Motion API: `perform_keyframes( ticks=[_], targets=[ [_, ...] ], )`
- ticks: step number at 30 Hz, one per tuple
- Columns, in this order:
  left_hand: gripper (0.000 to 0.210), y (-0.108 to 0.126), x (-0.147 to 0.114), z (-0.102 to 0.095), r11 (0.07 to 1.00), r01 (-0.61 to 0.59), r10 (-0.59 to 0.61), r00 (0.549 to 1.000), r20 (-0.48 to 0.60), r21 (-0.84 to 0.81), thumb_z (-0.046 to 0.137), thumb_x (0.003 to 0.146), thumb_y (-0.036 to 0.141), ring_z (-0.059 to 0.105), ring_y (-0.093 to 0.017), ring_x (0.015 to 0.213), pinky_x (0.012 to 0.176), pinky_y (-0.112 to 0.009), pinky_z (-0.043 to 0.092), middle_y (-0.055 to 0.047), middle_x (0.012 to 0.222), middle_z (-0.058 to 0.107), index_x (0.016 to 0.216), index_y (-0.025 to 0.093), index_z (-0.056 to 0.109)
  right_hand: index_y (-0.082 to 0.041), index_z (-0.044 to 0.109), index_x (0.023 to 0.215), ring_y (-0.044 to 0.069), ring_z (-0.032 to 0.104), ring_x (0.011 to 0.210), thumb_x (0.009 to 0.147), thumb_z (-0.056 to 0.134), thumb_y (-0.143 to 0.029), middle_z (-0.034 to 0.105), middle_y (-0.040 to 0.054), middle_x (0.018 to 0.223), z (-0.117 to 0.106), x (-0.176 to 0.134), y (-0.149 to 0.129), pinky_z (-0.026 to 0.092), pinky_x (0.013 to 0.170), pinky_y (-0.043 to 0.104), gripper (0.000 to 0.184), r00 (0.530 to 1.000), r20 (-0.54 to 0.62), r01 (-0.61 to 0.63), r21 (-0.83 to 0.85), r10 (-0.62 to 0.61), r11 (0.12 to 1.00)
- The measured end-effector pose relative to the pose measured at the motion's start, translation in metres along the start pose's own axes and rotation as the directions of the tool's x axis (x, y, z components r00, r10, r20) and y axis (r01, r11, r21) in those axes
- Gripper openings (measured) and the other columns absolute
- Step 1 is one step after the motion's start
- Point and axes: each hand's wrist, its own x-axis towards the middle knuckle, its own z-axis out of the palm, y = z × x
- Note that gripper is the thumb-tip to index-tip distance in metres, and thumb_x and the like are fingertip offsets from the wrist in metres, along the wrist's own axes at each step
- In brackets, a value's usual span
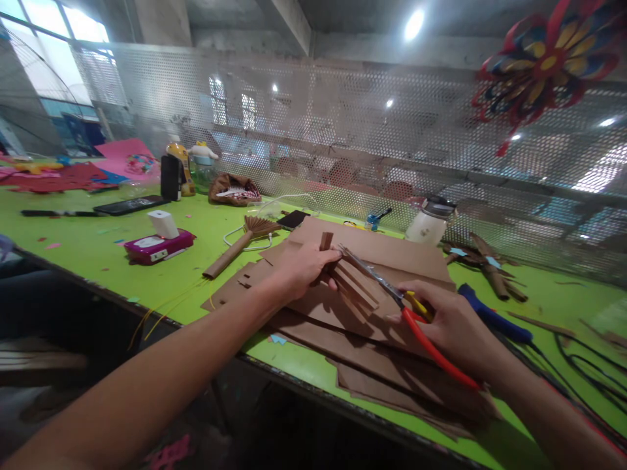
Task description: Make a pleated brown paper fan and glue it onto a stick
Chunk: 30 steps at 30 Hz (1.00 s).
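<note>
My left hand [309, 269] is closed around a pleated strip of brown paper [356, 291], whose folds fan out to the lower right; a short end sticks up above the thumb. In my right hand [448, 318] is a pair of scissors [375, 275] with red-orange handles. Something yellow shows beside the handle under my fingers. The blade tips lie close to the paper at my left thumb; whether they touch it I cannot tell. Beneath both hands lie stacked sheets of brown kraft paper [304, 333].
Left of the stack lies a rolled paper handle with a fan-shaped top [235, 247]. Farther left is a purple power strip [159, 247]. A blue-handled tool [494, 316] with a dark cord lies at right. Behind stand a jar [430, 220] and a perforated metal screen [343, 143].
</note>
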Motion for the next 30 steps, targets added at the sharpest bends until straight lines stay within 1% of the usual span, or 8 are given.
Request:
perform_keyframes(
  ticks=[5, 10, 14, 20, 24, 26, 27, 30],
  targets=[
    [0.015, 0.004, -0.003, 0.001, 1.0, 0.016, -0.016, 1.0, 0.003, -0.016, 0.048, 0.078, 0.025, 0.049, -0.006, 0.039, 0.036, -0.015, 0.029, 0.002, 0.05, 0.05, 0.066, 0.015, 0.047, -0.02, 0.058, 0.096, 0.018, 0.056, 0.068, 0.071, 0.057, -0.038, 0.063, 0.0042, 0.08, 0.0, 0.0, 0.001, 0.044, 0.061, 0.027, 0.031, 1.0, -0.005, 0.001, -0.006, -0.001, 1.0],
    [0.017, 0.003, -0.002, 0.0, 1.0, 0.008, -0.008, 1.0, 0.022, 0.012, 0.048, 0.078, 0.028, 0.051, -0.008, 0.038, 0.033, -0.016, 0.025, 0.001, 0.052, 0.052, 0.067, 0.015, 0.048, -0.021, 0.058, 0.097, 0.019, 0.058, 0.072, 0.071, 0.058, -0.034, 0.065, 0.004, 0.084, 0.001, 0.0, 0.002, 0.045, 0.066, 0.028, 0.029, 1.0, -0.004, 0.004, -0.005, -0.004, 1.0],
    [0.017, 0.005, -0.002, 0.001, 1.0, 0.001, -0.001, 1.0, 0.005, -0.015, 0.047, 0.078, 0.024, 0.05, -0.007, 0.039, 0.036, -0.016, 0.032, 0.001, 0.053, 0.051, 0.065, 0.014, 0.047, -0.021, 0.059, 0.097, 0.02, 0.059, 0.075, 0.071, 0.057, -0.034, 0.065, 0.0045, 0.086, 0.001, 0.0, 0.002, 0.045, 0.067, 0.028, 0.029, 1.0, -0.007, 0.0, -0.003, 0.0, 1.0],
    [0.017, 0.009, -0.005, 0.003, 0.999, 0.013, -0.012, 1.0, 0.02, -0.035, 0.046, 0.079, 0.02, 0.049, -0.007, 0.041, 0.038, -0.016, 0.036, 0.001, 0.052, 0.051, 0.063, 0.015, 0.045, -0.021, 0.06, 0.096, 0.018, 0.059, 0.068, 0.072, 0.057, -0.037, 0.066, 0.0029, 0.08, 0.001, 0.0, 0.003, 0.045, 0.062, 0.026, 0.029, 1.0, 0.0, -0.019, 0.019, 0.019, 1.0],
    [0.019, 0.009, -0.005, 0.003, 1.0, 0.004, -0.004, 1.0, -0.004, -0.005, 0.047, 0.08, 0.023, 0.048, -0.006, 0.037, 0.034, -0.014, 0.031, 0.003, 0.047, 0.046, 0.063, 0.014, 0.044, -0.02, 0.06, 0.094, 0.016, 0.055, 0.056, 0.07, 0.059, -0.042, 0.061, 0.0012, 0.064, 0.0, 0.004, 0.015, 0.042, 0.053, 0.026, 0.033, 0.978, -0.139, -0.153, 0.01, 0.153, 0.988],
    [0.019, 0.008, -0.005, 0.003, 1.0, 0.006, -0.006, 1.0, -0.019, 0.003, 0.047, 0.08, 0.024, 0.049, -0.006, 0.036, 0.031, -0.013, 0.027, 0.004, 0.048, 0.045, 0.064, 0.014, 0.044, -0.019, 0.059, 0.093, 0.016, 0.055, 0.055, 0.066, 0.062, -0.045, 0.059, 0.0007, 0.062, -0.001, 0.007, 0.026, 0.043, 0.053, 0.027, 0.037, 0.938, -0.207, -0.257, 0.122, 0.278, 0.959],
    [0.019, 0.007, -0.004, 0.003, 1.0, 0.008, -0.009, 1.0, -0.027, -0.001, 0.048, 0.08, 0.025, 0.051, -0.006, 0.037, 0.03, -0.013, 0.026, 0.004, 0.05, 0.045, 0.065, 0.014, 0.043, -0.019, 0.057, 0.092, 0.016, 0.055, 0.055, 0.065, 0.064, -0.046, 0.058, 0.0004, 0.063, -0.002, 0.009, 0.03, 0.044, 0.053, 0.027, 0.04, 0.919, -0.188, -0.299, 0.237, 0.345, 0.924],
    [0.019, 0.003, -0.001, 0.002, 0.999, 0.008, -0.01, 0.998, -0.058, -0.038, 0.05, 0.079, 0.029, 0.057, -0.01, 0.043, 0.027, -0.011, 0.019, 0.004, 0.054, 0.045, 0.069, 0.015, 0.042, -0.02, 0.052, 0.089, 0.015, 0.057, 0.055, 0.063, 0.065, -0.049, 0.058, -0.0003, 0.064, -0.005, 0.014, 0.037, 0.047, 0.051, 0.026, 0.041, 0.875, -0.003, -0.368, 0.645, 0.484, 0.669]
  ],
)
